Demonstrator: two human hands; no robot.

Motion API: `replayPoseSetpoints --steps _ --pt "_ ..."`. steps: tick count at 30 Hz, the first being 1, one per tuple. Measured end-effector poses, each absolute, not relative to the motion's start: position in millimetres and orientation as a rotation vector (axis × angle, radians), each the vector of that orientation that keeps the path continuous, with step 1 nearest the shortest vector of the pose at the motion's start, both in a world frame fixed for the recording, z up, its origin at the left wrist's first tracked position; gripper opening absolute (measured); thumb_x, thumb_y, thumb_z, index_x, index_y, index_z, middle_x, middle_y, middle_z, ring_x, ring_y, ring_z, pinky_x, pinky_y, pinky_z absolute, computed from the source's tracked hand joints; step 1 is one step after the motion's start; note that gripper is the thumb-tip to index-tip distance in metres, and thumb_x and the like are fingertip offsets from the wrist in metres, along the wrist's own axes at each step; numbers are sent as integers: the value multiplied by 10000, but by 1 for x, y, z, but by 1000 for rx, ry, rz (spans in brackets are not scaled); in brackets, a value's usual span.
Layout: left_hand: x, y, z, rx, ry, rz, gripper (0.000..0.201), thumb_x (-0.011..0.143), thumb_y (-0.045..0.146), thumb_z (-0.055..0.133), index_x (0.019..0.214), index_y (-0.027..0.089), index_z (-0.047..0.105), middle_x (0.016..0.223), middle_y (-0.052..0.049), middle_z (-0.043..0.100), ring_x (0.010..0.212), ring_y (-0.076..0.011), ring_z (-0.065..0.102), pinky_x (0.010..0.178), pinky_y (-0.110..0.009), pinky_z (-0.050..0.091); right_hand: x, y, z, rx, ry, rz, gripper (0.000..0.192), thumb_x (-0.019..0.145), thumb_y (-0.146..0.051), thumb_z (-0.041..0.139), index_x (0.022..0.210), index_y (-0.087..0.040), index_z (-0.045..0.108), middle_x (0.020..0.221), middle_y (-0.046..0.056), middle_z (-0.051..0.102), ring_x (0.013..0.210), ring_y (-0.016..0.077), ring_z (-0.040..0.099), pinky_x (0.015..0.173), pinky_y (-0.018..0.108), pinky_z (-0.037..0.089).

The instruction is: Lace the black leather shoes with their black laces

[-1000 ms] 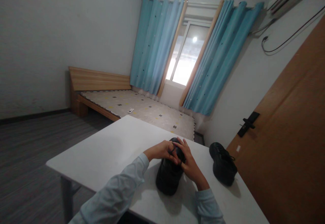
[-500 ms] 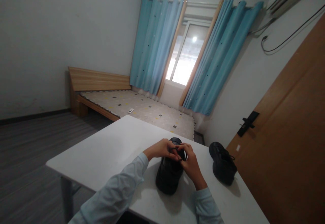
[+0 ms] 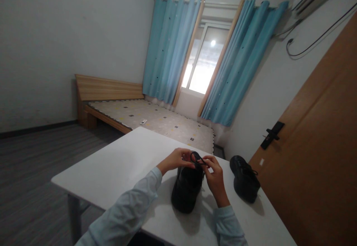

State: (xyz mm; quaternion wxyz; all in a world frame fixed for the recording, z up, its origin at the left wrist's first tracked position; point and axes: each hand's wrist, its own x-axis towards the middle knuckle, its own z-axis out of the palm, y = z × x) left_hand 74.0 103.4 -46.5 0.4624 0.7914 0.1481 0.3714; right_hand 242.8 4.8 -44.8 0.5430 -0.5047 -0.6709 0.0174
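Observation:
A black shoe (image 3: 186, 188) stands on the white table (image 3: 125, 164) right in front of me, toe pointing away. Over its upper, my left hand (image 3: 178, 158) and my right hand (image 3: 214, 173) each pinch a part of the shoe's black lace (image 3: 198, 160), which is pulled up into a loop between them. A second black shoe (image 3: 244, 179) sits alone on the table to the right, untouched.
A wooden door (image 3: 315, 156) with a black handle (image 3: 272, 134) stands close on the right. Beyond the table lie a low bed (image 3: 156, 121), blue curtains (image 3: 237, 63) and a bright window (image 3: 203, 61). Grey floor spreads to the left.
Both hands have lifted off the shoe's top and drawn slightly apart, raising the lace into a visible loop above the shoe.

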Motion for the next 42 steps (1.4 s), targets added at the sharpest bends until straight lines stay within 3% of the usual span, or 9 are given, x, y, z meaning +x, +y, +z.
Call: replayPoseSetpoints --steps 4,10,18,24,26,29,33,38,42 --pt "75 106 -50 1958 407 943 381 589 400 766 837 128 665 652 16 579 619 -100 501 602 -212 386 249 4 -43 -1140 -1449 185 133 787 -277 606 832 -209 711 845 29 553 689 139 538 563 252 451" --pt "75 106 -49 1998 478 978 313 651 390 721 844 149 673 671 10 594 644 -108 529 605 -206 393 256 8 -44 -1015 -1266 374 117 742 -273 651 823 -201 694 888 22 616 690 144 592 605 278 502" --pt "75 115 -53 2091 722 1072 278 750 415 611 845 162 677 734 -16 652 668 -130 566 623 -220 421 278 10 -44 -1189 -1073 221 349 740 -425 609 889 -121 695 862 100 672 667 158 557 536 264 461" --pt "75 120 -60 2119 816 1096 271 782 407 570 865 170 672 744 -23 661 675 -136 591 641 -229 434 292 12 -49 -1484 -1102 83 549 756 -573 512 929 -85 696 682 81 661 553 160 554 501 252 421" --pt "75 121 -61 2128 834 1080 265 785 401 568 872 172 670 753 -26 664 684 -140 595 647 -232 437 297 13 -53 -1605 -1162 47 547 747 -581 500 887 -91 699 716 108 680 578 195 590 508 268 426" --pt "75 120 -61 2139 850 1049 253 781 386 574 873 168 664 764 -32 666 691 -143 598 651 -233 442 302 15 -61 -1842 -1252 -39 391 761 -485 517 805 -143 701 807 129 707 737 251 645 601 291 447" --pt "75 117 -60 2146 870 996 243 776 369 578 883 165 656 785 -36 669 686 -144 602 648 -235 448 302 13 -69 -2153 -1359 -52 193 744 -323 573 847 -196 675 862 92 710 841 240 650 665 280 443" --pt "74 116 -60 2163 906 944 232 768 350 580 890 166 648 803 -39 673 698 -152 610 656 -243 454 301 12 -81 -2319 -1368 -156 438 698 -274 608 1125 -195 555 1056 98 646 983 261 596 739 330 448" --pt "74 117 -63 2190 920 928 213 766 335 576 880 171 650 799 -38 676 690 -153 608 655 -248 453 304 21 -90 -2020 -1396 -229 541 688 -283 590 1204 -150 502 1092 161 599 1022 305 562 793 407 454"
